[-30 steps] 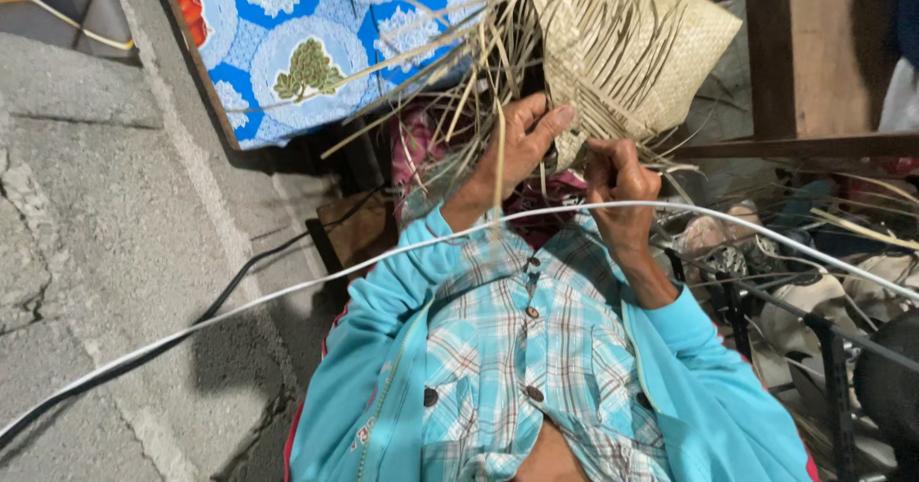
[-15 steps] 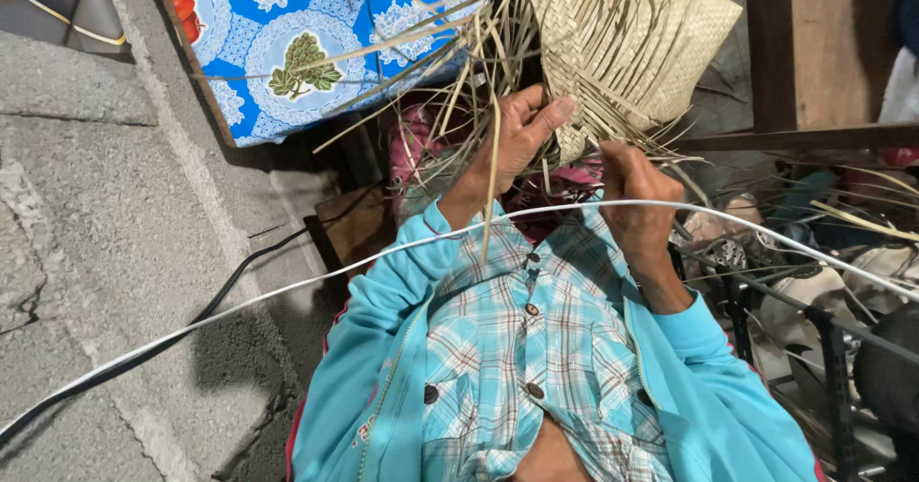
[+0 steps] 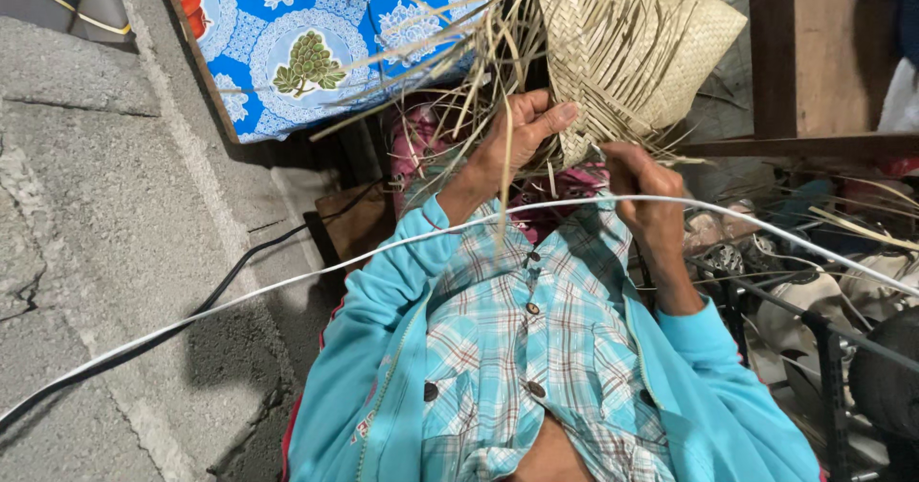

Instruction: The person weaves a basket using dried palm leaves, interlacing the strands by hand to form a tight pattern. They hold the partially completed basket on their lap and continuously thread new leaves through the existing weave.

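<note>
Hands at work on a half-woven palm-leaf basket [image 3: 622, 51] held above the lap: left hand [image 3: 522, 142] fingers clamped on its loose strips [image 3: 479, 89], right hand [image 3: 646, 200] pinching one strand, best kept taut and flat.

head cam | 1 view | looks steeply down, close | own chest, hands fill frame

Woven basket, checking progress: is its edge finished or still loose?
Still loose: the woven basket has unwoven strips sticking out where the left hand grips it.
</note>
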